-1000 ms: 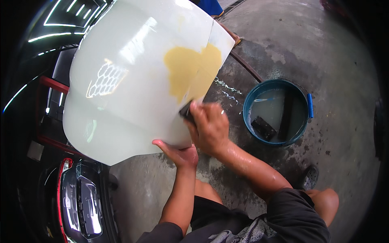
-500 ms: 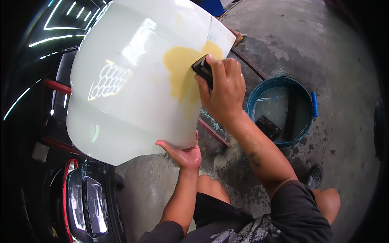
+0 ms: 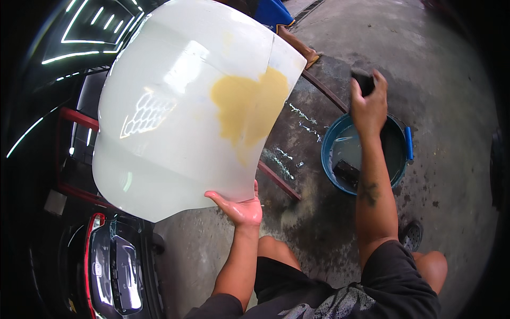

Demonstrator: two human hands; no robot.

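Note:
A white car hood (image 3: 175, 154) with a yellow filler-like patch (image 3: 241, 109) lies on a red stand. My left hand (image 3: 241, 208) grips the hood's near right corner, thumb along the edge and the other fingers mostly hidden beneath. Off to the right, my right hand (image 3: 370, 106) is closed round a dark block (image 3: 363, 81), which looks like a sanding block and is a little blurred. That hand is held over the far rim of a blue-green bucket (image 3: 325, 154). Cloudy water fills part of the bucket, and a second dark block (image 3: 346, 173) sits in it.
Red stand bars (image 3: 324, 89) stick out beneath the hood. Wet splashes mark the concrete floor (image 3: 446, 133). A dark car (image 3: 119, 266) with a red light strip stands at lower left. At the top, another person's leg (image 3: 297, 45) shows beside something blue (image 3: 273, 13).
My right hand has lifted the dark block off the yellow patch and carried it right, over the bucket. My left hand has stayed at the hood's corner.

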